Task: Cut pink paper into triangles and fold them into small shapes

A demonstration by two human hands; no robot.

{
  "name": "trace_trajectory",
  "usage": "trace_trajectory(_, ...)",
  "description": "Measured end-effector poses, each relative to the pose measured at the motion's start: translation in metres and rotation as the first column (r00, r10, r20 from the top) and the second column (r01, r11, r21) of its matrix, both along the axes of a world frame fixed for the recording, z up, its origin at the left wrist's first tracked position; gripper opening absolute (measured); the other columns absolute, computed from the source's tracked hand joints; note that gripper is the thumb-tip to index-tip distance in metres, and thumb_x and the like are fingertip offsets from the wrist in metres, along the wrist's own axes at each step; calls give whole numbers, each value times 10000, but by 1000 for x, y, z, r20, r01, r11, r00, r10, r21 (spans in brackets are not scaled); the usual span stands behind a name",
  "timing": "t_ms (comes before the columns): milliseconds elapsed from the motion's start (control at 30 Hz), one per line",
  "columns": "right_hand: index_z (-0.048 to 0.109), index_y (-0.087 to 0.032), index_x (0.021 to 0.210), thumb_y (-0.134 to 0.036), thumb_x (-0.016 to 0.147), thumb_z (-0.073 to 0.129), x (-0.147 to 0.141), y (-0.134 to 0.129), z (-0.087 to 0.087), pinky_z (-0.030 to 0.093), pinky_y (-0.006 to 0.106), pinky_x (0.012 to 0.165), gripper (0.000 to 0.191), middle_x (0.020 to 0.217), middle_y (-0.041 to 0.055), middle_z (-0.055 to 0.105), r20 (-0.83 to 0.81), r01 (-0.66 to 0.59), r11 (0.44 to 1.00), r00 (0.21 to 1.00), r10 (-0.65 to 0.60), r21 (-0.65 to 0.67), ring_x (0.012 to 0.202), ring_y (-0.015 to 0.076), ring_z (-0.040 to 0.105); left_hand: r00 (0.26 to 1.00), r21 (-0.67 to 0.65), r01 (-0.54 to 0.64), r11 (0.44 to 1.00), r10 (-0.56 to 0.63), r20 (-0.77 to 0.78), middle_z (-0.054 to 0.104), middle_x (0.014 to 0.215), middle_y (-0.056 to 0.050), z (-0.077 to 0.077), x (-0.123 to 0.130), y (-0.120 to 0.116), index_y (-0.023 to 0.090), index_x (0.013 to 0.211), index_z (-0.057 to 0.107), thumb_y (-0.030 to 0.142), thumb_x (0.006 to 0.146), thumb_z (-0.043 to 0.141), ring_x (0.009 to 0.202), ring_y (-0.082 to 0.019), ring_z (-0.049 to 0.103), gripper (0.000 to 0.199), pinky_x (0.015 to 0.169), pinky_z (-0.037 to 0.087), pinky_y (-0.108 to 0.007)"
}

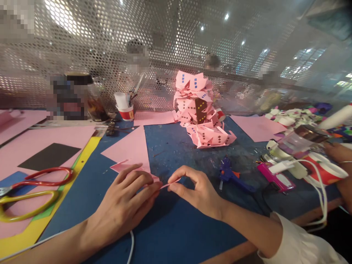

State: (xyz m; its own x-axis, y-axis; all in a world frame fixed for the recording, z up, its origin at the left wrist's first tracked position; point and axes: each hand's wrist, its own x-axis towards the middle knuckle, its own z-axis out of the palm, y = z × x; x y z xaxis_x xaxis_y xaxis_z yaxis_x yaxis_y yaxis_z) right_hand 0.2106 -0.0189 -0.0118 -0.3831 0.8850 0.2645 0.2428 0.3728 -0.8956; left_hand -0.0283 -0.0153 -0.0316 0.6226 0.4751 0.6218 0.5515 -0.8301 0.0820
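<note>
A narrow pink paper strip (165,186) stretches between my two hands above the blue table. My left hand (132,194) is palm down, its thumb and fingertips together on one end of the strip, and pink folded paper shows behind its fingers. My right hand (199,190) pinches the other end between thumb and index finger. Just beyond my left hand lies a pink paper sheet (132,146). Farther back stands a pink folded-paper structure (192,102) with blue, brown and yellow square marks, a lower pink paper piece (211,135) in front of it.
Red-handled scissors (49,176) and yellow-handled scissors (30,205) lie left on coloured paper. A blue glue gun (233,176), a pink device (276,178) and a tipped cup (321,168) are right. A paper cup (125,110) stands at the back. Another person's hand is at the right edge.
</note>
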Motion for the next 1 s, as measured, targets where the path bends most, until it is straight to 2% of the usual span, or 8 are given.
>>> trace_trajectory(100, 710, -225, 927, -246, 939, 666, -2, 2, -1, 494, 239, 878, 50, 932, -32, 729, 22, 3, 1000, 1000, -2, -29, 913, 119, 678, 1000, -87, -6, 996, 8, 23, 718, 1048, -30, -2, 2, -1, 214, 1154, 655, 101, 932, 616, 985, -175, 657, 252, 1065, 431, -422)
trace_trajectory(233, 726, -234, 941, -254, 924, 691, -5, 3, -4, 494, 259, 898, 43, 952, -30, 737, 49, -18, 1000, 999, 19, -20, 938, 135, 674, 996, -176, 47, 983, -33, 82, 720, 1014, -19, -3, 6, -1, 201, 1151, 618, 59, 931, 579, 986, -158, 663, 265, 1067, 424, -389)
trace_trajectory(333, 730, -238, 952, -268, 927, 691, -5, 3, -6, 490, 260, 903, 55, 957, -32, 737, 58, -15, 999, 998, 17, -34, 938, 134, 672, 994, -182, 53, 982, -34, 106, 714, 961, -7, -4, 6, -1, 209, 1143, 616, 40, 921, 568, 905, -144, 660, 284, 1056, 420, -392)
trace_trajectory(467, 723, -228, 918, -275, 934, 679, -5, 4, -6, 490, 249, 868, 66, 926, -33, 733, 65, 22, 997, 998, -17, -76, 895, 129, 672, 995, -178, 22, 984, -4, 102, 715, 940, -6, -5, 5, 0, 219, 1123, 637, 72, 914, 600, 891, -159, 657, 258, 1025, 429, -397)
trace_trajectory(633, 726, -231, 915, -282, 934, 686, -7, 4, -7, 481, 240, 861, 68, 908, -42, 733, 79, -39, 992, 996, 48, -120, 894, 123, 669, 994, -190, 46, 981, -25, 110, 711, 879, 12, -7, 6, 1, 229, 1063, 651, 108, 916, 647, 833, -154, 640, 190, 980, 444, -389)
trace_trajectory(867, 718, -218, 907, -306, 947, 670, -8, 6, -10, 495, 248, 835, 108, 893, -30, 736, 80, -44, 987, 995, 57, -154, 872, 130, 674, 989, -209, 60, 976, -29, 148, 706, 871, 15, -5, 9, 0, 224, 1009, 652, 74, 898, 656, 847, -153, 630, 186, 976, 442, -386)
trace_trajectory(933, 710, -219, 899, -306, 953, 663, -9, 6, -12, 499, 252, 835, 113, 886, -30, 735, 98, -56, 989, 993, 70, -139, 867, 132, 674, 987, -232, 63, 971, -27, 157, 702, 855, 21, -4, 9, 0, 228, 1009, 650, 82, 900, 656, 836, -153, 625, 182, 981, 438, -387)
trace_trajectory(1000, 701, -224, 917, -294, 953, 666, -9, 5, -14, 501, 263, 856, 86, 902, -27, 731, 126, -43, 997, 991, 50, -59, 886, 137, 670, 986, -256, 60, 965, -18, 165, 693, 833, 27, -4, 9, 0, 230, 1000, 647, 94, 904, 653, 816, -151, 621, 167, 982, 434, -389)
